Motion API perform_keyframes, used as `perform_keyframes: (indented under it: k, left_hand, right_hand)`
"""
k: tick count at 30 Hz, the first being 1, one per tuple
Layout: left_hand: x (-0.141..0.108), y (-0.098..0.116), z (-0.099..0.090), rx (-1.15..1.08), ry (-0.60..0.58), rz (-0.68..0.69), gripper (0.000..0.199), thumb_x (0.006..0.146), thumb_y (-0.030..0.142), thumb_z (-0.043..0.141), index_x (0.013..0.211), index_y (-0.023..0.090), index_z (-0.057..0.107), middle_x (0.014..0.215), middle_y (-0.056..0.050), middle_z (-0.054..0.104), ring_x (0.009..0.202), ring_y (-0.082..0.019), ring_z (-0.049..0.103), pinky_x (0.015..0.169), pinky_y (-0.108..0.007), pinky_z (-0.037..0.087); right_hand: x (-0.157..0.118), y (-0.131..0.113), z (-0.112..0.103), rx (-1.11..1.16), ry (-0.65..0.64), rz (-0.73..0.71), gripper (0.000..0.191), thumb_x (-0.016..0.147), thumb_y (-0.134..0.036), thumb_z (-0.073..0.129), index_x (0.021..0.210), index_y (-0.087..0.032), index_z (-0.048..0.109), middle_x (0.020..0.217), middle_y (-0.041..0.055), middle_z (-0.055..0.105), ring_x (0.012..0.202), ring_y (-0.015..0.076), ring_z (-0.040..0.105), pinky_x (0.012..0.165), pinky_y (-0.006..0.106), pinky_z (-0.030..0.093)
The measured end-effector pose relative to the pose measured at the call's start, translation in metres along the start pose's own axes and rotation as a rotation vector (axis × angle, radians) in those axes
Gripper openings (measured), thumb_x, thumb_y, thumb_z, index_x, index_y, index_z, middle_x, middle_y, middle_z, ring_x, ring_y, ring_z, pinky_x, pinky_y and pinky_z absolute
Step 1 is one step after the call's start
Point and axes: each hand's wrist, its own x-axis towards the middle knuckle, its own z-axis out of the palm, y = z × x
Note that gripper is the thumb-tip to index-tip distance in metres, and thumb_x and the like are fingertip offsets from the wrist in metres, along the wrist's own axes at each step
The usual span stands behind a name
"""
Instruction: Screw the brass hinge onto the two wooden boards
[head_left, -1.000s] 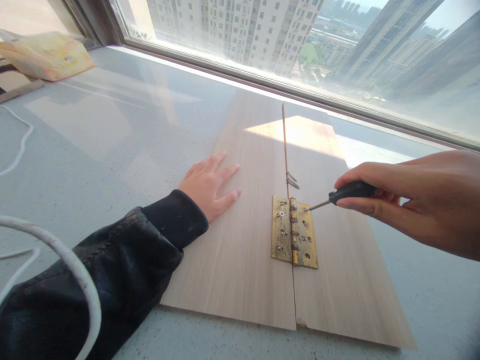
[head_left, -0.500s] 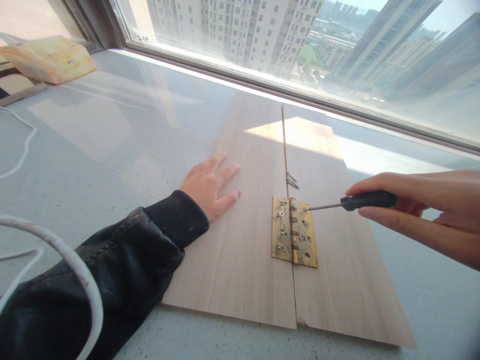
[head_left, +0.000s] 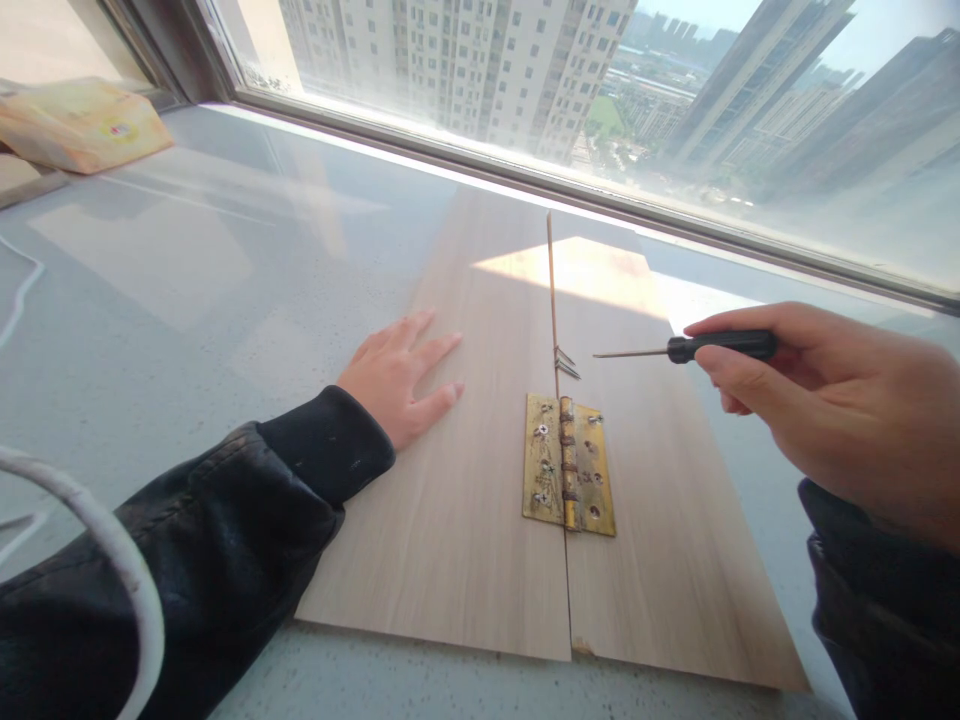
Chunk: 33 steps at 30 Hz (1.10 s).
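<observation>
My left hand (head_left: 401, 380) lies flat with spread fingers on the left wooden board (head_left: 465, 540). My right hand (head_left: 840, 390) grips the black handle of a screwdriver (head_left: 724, 346), its tip held above the right wooden board (head_left: 667, 560), apart from the hinge. A worn brass hinge (head_left: 570, 465) spans the seam between the boards. Screws sit in its left leaf, and one stands in the top hole of the right leaf; lower holes there look bare. Several loose screws (head_left: 567, 363) lie by the seam above the hinge.
A window frame (head_left: 450, 165) runs behind the boards. On the pale speckled sill (head_left: 262, 290), a yellowish soft package (head_left: 86, 125) stands at the far left. A white cable (head_left: 131, 570) loops in front of my left sleeve.
My right hand has lifted the screwdriver off the hinge's top right screw and moved it up and towards the window. The view has shifted slightly; my left hand stays on the board.
</observation>
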Motion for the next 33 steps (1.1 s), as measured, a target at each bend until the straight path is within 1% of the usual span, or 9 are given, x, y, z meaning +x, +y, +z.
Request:
perform_keyframes:
  k: [3,7,9,13,14,16,19,24,33]
  left_hand:
    - [-0.001,0.001,-0.001,-0.012,-0.007,-0.005,0.057,0.088,0.048,0.045,0.137,0.019,0.052,0.152,-0.016,0.035,0.138,-0.033,0.038,0.113,-0.049,0.03]
    - [-0.001,0.002,-0.003,-0.02,-0.017,-0.018,0.058,0.088,0.048,0.044,0.138,0.019,0.051,0.153,-0.017,0.034,0.139,-0.034,0.037,0.114,-0.049,0.029]
    - [0.0,0.003,-0.003,-0.017,-0.02,-0.022,0.058,0.088,0.047,0.045,0.138,0.019,0.052,0.153,-0.017,0.034,0.139,-0.034,0.037,0.114,-0.049,0.029]
    - [0.0,0.004,-0.004,-0.013,-0.025,-0.026,0.058,0.088,0.047,0.046,0.138,0.019,0.051,0.153,-0.017,0.033,0.138,-0.034,0.037,0.114,-0.05,0.029]
    - [0.0,0.004,-0.004,-0.012,-0.025,-0.026,0.058,0.088,0.047,0.045,0.138,0.019,0.051,0.154,-0.016,0.033,0.138,-0.034,0.037,0.114,-0.05,0.029]
    - [0.0,0.004,-0.004,-0.008,-0.024,-0.026,0.057,0.089,0.047,0.045,0.138,0.02,0.051,0.153,-0.016,0.033,0.138,-0.033,0.037,0.114,-0.05,0.029]
    - [0.0,0.005,-0.004,-0.006,-0.017,-0.021,0.057,0.089,0.047,0.045,0.138,0.019,0.051,0.153,-0.016,0.034,0.138,-0.033,0.038,0.113,-0.05,0.03]
    - [-0.001,0.004,-0.002,-0.002,-0.003,-0.016,0.056,0.089,0.048,0.045,0.137,0.021,0.051,0.153,-0.014,0.035,0.137,-0.033,0.038,0.113,-0.051,0.031]
    - [0.0,0.003,-0.004,0.007,-0.021,-0.016,0.057,0.089,0.047,0.045,0.138,0.02,0.051,0.153,-0.016,0.034,0.138,-0.033,0.037,0.114,-0.051,0.029]
  right_hand:
    - [0.001,0.001,0.02,0.008,0.011,0.048,0.014,0.077,-0.034,0.067,0.086,-0.024,0.072,0.056,-0.0032,0.059,0.047,0.0101,0.05,0.049,0.027,0.038]
    - [-0.004,0.011,0.049,0.081,0.303,-0.04,0.017,0.082,-0.027,0.06,0.067,-0.019,0.059,0.054,-0.0029,0.052,0.049,0.0095,0.044,0.048,0.027,0.034]
    - [-0.006,0.017,0.06,0.1,0.359,-0.136,0.017,0.082,-0.02,0.055,0.065,-0.018,0.052,0.061,-0.0016,0.054,0.055,0.0108,0.048,0.053,0.029,0.038]
    - [-0.006,0.026,0.068,0.1,0.359,-0.3,0.005,0.082,-0.014,0.052,0.084,-0.019,0.054,0.085,0.0037,0.063,0.071,0.0146,0.061,0.06,0.031,0.048]
    - [-0.005,0.027,0.068,0.078,0.356,-0.332,0.014,0.082,-0.012,0.052,0.093,-0.019,0.057,0.092,0.0049,0.064,0.073,0.0146,0.062,0.062,0.031,0.05]
    - [-0.005,0.026,0.067,0.009,0.279,-0.383,0.031,0.082,-0.01,0.053,0.111,-0.021,0.059,0.104,0.0064,0.064,0.081,0.0157,0.063,0.07,0.033,0.052]
    - [-0.003,0.023,0.068,-0.102,0.012,-0.403,0.037,0.087,-0.015,0.053,0.121,-0.026,0.06,0.108,0.006,0.064,0.091,0.0185,0.063,0.076,0.035,0.052]
    - [-0.002,0.024,0.073,-0.221,-0.309,-0.344,0.039,0.093,-0.033,0.048,0.132,-0.031,0.056,0.116,0.0055,0.062,0.073,0.0155,0.062,0.062,0.033,0.051]
    - [-0.001,0.034,0.077,-0.08,-0.313,-0.296,0.025,0.092,-0.034,0.054,0.108,-0.029,0.071,0.107,0.0039,0.064,0.077,0.0145,0.06,0.071,0.035,0.05]
